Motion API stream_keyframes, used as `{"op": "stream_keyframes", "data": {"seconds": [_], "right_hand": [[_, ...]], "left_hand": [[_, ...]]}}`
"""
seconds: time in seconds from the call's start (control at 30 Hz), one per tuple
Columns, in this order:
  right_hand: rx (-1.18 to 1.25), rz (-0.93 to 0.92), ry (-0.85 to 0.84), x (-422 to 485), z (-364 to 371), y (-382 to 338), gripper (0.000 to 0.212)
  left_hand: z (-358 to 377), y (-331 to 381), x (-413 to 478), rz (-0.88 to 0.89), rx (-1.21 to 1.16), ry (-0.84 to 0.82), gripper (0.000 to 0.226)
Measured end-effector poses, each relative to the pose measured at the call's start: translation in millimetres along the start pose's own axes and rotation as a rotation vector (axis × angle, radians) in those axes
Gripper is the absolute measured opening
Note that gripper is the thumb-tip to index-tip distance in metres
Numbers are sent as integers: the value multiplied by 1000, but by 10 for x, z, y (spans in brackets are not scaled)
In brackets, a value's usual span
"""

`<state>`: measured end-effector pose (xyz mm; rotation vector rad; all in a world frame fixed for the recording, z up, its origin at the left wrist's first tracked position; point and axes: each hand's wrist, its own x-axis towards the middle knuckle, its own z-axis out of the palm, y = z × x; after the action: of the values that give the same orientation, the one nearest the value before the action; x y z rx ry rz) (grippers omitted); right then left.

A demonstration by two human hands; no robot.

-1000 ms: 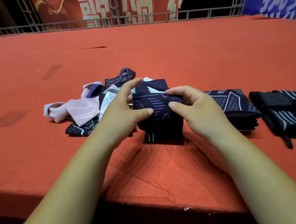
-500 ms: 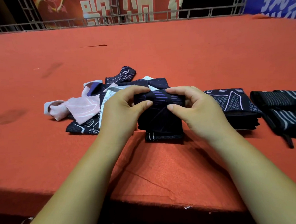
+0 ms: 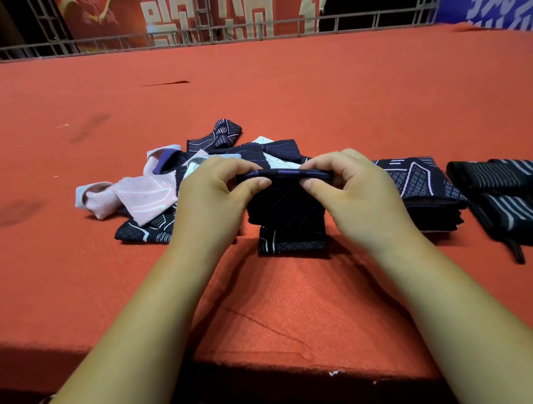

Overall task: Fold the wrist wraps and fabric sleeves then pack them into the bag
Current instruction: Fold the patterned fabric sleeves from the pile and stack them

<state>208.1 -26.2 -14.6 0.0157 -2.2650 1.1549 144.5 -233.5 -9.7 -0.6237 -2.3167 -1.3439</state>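
- Pinching the sleeve (image 3: 286,213) along its top fold: my left grip (image 3: 215,198) and right grip (image 3: 354,194) each have the thumb under and the fingers curled over that edge, one at each end.
- A second ago the upper flap stood up with its purple-lined face toward me. I have since tipped it over and down, so only the thin folded edge shows on top and the flap hangs over the lower part.
- The sleeve's lower hem rests on the bench (image 3: 284,92) straight ahead of me, and the rest is lifted a little in my fingers.
- I judge this fold to be nearly closed. What remains is to lay it flat, press it, and move it to the folded ones.
- A stack (image 3: 418,178) of folded dark sleeves lies just right of my right grip.
- The wraps (image 3: 505,189) lie beyond the stack, dark with pale stripes, with one strap trailing toward me.
- A loose pile (image 3: 147,195) of pink and dark sleeves lies behind and left of my left grip, not yet folded, so a good share of the folding is still ahead.
- No bag is in view, so I cannot say what it holds. Everything I can see lies on the bench, and packing looks not yet begun.
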Motion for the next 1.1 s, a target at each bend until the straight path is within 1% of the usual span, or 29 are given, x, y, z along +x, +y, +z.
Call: {"op": "stream_keyframes", "data": {"seconds": [0.1, 0.17, 0.23, 0.3, 0.33, 0.4, 0.47, 0.5, 0.53, 0.57, 0.6, 0.63, 0.7, 0.77, 0.8, 0.83, 0.9, 0.97, 1.03, 1.1], "right_hand": [[9, 55, -29, 2, -4, 5, 6], [115, 156, -80, 16, -22, 18, 9], [246, 260, -124, 36, -22, 31, 13], [304, 304, -115, 35, 26, 32, 16], [284, 298, -85, 37, 59, 45, 18], [178, 267, -20, 43, 122, 79, 18], [143, 281, 1, 47, 140, 68, 16], [182, 315, -18, 48, 139, 67, 20], [242, 363, -57, 41, 132, 62, 29], [301, 417, -108, 33, 122, 57, 40], [344, 454, -159, 23, 107, 56, 48], [362, 460, -192, 17, 89, 57, 51], [309, 410, -187, 20, 33, 43, 49], [211, 360, -145, 34, -17, 29, 51], [189, 354, -131, 41, -35, 19, 55], [185, 361, -122, 50, -48, 14, 62], [207, 407, -104, 71, -83, 1, 76], [209, 431, -121, 88, -163, -39, 85], [93, 401, -186, 86, -266, -86, 81], [7, 340, -208, 88, -349, -94, 65]], "left_hand": [[-1, -9, 4, 89, 138, -22, 11], [-4, 13, 3, 96, 131, -47, 17], [14, 41, 2, -6, 39, -117, 27], [76, 32, -2, -165, -97, -178, 42], [110, 39, -12, -226, -149, -189, 51], [180, 32, -30, -283, -180, -170, 65], [210, 28, -42, -309, -161, -146, 69], [214, 30, -41, -342, -178, -146, 70], [218, 28, -34, -392, -228, -151, 71], [223, 25, -28, -455, -304, -158, 68], [220, 36, -25, -520, -401, -163, 59], [211, 48, -23, -580, -497, -169, 49], [208, 60, -27, -642, -638, -239, 36], [201, 119, -64, -635, -721, -340, 26], [205, 133, -78, -623, -745, -370, 21], [213, 137, -89, -609, -760, -376, 23], [241, 147, -93, -579, -773, -329, 36], [280, 167, -85, -556, -766, -234, 54], [327, 191, -76, -532, -756, -153, 68], [382, 224, -83, -479, -721, -142, 69]]}}
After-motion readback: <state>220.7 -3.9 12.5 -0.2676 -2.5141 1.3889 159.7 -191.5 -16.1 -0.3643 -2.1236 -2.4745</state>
